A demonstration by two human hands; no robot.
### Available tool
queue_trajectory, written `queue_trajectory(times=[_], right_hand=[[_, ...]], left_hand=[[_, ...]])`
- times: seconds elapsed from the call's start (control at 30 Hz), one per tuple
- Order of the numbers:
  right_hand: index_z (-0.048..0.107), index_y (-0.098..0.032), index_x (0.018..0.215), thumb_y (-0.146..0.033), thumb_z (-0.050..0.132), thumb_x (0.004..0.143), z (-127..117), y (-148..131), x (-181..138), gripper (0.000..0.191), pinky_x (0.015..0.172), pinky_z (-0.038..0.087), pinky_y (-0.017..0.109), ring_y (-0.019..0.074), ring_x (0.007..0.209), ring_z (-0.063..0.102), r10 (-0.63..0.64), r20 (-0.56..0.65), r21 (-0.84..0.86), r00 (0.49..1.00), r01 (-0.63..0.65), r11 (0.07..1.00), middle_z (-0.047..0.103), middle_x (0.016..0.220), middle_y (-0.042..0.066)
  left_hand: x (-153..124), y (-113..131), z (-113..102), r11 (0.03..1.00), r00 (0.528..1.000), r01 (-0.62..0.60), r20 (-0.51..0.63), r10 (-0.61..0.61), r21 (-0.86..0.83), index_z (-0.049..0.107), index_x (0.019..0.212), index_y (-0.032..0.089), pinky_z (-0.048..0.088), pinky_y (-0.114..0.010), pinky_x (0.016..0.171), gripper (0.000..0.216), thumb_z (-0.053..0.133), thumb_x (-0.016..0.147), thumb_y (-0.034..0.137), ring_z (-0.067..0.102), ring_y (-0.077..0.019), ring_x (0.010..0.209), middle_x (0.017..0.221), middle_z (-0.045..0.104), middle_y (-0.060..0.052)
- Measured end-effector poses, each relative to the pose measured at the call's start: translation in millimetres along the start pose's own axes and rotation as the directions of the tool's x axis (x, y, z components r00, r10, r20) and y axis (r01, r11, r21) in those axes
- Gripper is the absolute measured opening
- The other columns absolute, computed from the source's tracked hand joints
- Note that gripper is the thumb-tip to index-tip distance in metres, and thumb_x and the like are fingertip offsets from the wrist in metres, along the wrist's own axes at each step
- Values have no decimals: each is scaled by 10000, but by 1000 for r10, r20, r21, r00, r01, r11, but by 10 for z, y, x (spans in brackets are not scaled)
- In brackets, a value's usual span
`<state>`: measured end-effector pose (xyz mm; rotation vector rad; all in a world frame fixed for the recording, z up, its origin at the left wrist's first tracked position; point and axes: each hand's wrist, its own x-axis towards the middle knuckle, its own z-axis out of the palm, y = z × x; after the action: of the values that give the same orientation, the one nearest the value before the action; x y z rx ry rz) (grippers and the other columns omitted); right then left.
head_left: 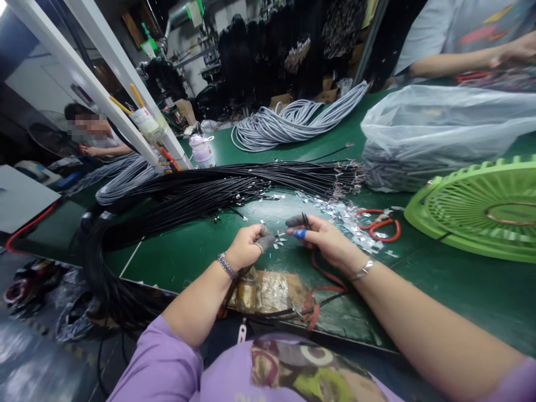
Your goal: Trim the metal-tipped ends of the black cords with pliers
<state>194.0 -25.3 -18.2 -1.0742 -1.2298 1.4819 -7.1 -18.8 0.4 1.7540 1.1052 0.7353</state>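
Observation:
My left hand (252, 244) is closed in a pinch, with grey covers on its fingertips. Short thin wire ends (278, 239) poke out from it, seemingly the end of a black cable; most of the cable is hidden by the hand. Facing it a short gap away is my right hand (324, 237), with blue tape round one finger and a grey cover on another. Its fingers are curled round a small black pointed tool (306, 220), whose kind I cannot make out. Beyond both hands lies a thick bundle of black cables (234, 187) with stripped, coloured wire ends.
White and foil scraps (355, 231) and red-handled scissors (383, 226) lie right of my hands. A green fan (481, 209), a plastic bag (439, 123), grey cable coils (293, 120) and a purple bottle (201, 151) stand around. A taped block (272, 290) sits at the near edge. Two people work nearby.

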Motion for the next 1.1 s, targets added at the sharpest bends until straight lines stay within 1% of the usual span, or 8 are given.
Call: queue_trajectory(times=[0.07,0.13,0.27,0.4,0.6,0.8,0.93,1.1], right_hand=[[620,-190,981,-307,698,635,-5,5,-17,374,561,455,261,139,657,584,-91,35,-76,995,94,993,709,873,58],[601,-187,1045,-278,682,657,2,18,-31,407,652,498,301,154,711,605,-168,66,-147,984,176,973,711,929,68],[590,-187,1086,-263,644,702,24,49,-48,396,650,511,311,144,660,586,-255,79,-279,964,266,923,707,907,58],[610,-195,1056,-284,617,733,35,55,-60,335,665,526,313,161,693,616,-313,79,-345,946,321,882,709,867,53],[654,-208,1030,-302,598,757,47,51,-72,294,730,546,343,187,754,648,-344,105,-410,933,355,840,721,865,51],[667,-201,1007,-293,582,759,53,51,-78,278,710,539,335,190,738,654,-347,109,-426,932,359,831,722,831,44],[683,-202,984,-269,575,758,57,40,-82,259,692,531,331,188,712,644,-354,106,-463,929,361,809,715,791,34],[695,-198,930,-251,584,728,59,44,-71,237,688,529,328,184,705,631,-336,98,-429,937,345,835,702,769,27]], left_hand=[[-11,-5,3,997,1000,-8,-13,9,74,566,713,152,319,-205,543,248,593,776,390,409,-84,553,602,509,31],[-25,3,7,986,1000,-14,-20,18,165,570,720,157,319,-209,554,197,576,789,342,414,-89,555,601,516,30],[-45,45,10,949,999,-37,-17,44,314,576,705,167,316,-217,567,150,570,790,290,425,-102,568,606,530,19],[-50,85,13,915,998,-57,9,58,399,567,672,178,309,-228,579,151,567,788,274,429,-117,572,597,529,8],[-57,122,27,894,998,-65,23,61,444,564,657,191,288,-238,570,133,567,779,245,421,-127,565,584,526,4],[-68,157,36,872,998,-54,35,43,487,561,658,196,277,-240,567,149,566,792,263,444,-134,572,604,546,-4],[-81,171,45,846,996,-88,50,73,526,574,672,201,268,-249,560,145,556,799,269,438,-138,568,602,548,-8],[-96,174,54,833,993,-115,80,85,540,568,664,203,280,-254,564,148,545,796,267,444,-140,572,589,533,-7]])
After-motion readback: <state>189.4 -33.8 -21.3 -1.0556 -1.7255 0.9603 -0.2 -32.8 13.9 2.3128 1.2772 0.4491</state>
